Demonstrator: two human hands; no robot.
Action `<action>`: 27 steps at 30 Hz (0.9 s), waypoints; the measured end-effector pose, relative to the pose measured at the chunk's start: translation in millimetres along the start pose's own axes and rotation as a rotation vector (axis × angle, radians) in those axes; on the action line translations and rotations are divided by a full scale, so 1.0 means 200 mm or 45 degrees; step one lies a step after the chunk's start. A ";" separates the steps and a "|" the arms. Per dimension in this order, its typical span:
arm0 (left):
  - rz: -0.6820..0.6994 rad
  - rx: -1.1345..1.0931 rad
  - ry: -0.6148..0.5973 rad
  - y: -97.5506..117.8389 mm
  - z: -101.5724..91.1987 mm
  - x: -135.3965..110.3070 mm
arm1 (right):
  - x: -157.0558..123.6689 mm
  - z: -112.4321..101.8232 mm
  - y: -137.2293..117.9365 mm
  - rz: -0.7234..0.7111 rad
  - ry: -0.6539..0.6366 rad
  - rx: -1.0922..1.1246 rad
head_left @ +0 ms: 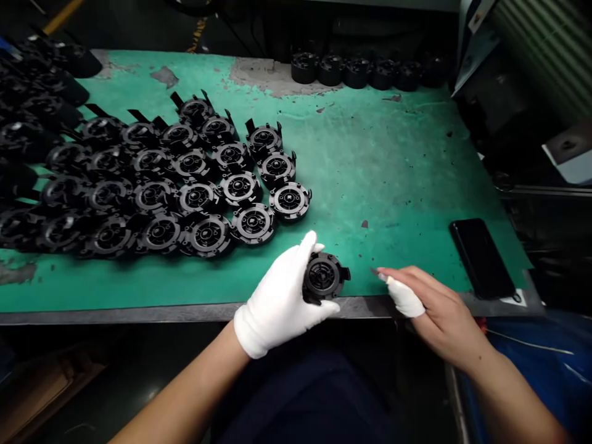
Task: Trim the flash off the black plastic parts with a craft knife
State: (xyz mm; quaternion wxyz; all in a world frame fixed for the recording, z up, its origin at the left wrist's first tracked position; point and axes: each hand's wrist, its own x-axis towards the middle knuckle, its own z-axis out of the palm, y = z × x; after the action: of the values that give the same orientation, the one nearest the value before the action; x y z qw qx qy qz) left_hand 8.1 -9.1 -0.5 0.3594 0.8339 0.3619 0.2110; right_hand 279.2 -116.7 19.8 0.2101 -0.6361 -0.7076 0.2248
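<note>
My left hand, in a white glove, is wrapped around the side of a round black plastic part at the table's front edge. The part's ringed face is turned up, and a tab juts from its right side. To the right, my right hand is bare except for a white cover on the thumb. Its fingers pinch a small thin pointed tool, mostly hidden by the fingertips. The tool's tip is apart from the black part.
Several rows of similar black parts stand on the left of the green table. More black parts line its back edge. A black phone lies near the right edge. Blue plastic is below, at right.
</note>
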 end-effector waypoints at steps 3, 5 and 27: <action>0.008 0.016 0.062 -0.01 0.03 -0.01 | 0.06 -0.06 -0.10 -0.157 -0.133 -0.105; 0.030 0.042 0.092 -0.01 0.03 0.00 | 0.11 -0.06 -0.14 -0.199 -0.189 -0.270; -0.175 0.112 0.561 0.10 0.22 0.02 | -0.13 0.15 -0.40 0.049 -0.018 -0.185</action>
State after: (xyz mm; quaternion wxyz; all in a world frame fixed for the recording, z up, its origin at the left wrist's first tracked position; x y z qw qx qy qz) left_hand 46.8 -34.4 -13.8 0.2487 0.7559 0.4964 0.3469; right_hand 200.2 -152.1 41.1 0.1540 -0.6614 -0.7113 0.1815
